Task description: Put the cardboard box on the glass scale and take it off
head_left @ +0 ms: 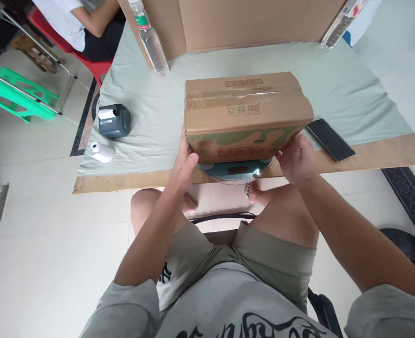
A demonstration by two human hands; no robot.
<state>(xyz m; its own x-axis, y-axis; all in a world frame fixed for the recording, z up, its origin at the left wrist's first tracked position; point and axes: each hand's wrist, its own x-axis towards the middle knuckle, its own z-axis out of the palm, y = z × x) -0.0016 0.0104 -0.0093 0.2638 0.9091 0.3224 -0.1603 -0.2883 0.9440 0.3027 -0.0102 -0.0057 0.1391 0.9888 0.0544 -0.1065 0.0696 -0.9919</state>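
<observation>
A taped cardboard box with green print and the word COCONUT sits between my two hands. My left hand grips its lower left front corner, thumb on the front and the other fingers hidden behind the side. At the lower right edge, my right hand holds the box with curled fingers, partly under it. Beneath the box, the front part of a round glass scale with a dark display shows at the table edge. Whether the box rests fully on the scale or is slightly raised, I cannot tell.
A black phone lies to the right. At left are a small dark printer and a white paper roll. Two plastic bottles, left and right, stand by a cardboard panel. Another person sits back left.
</observation>
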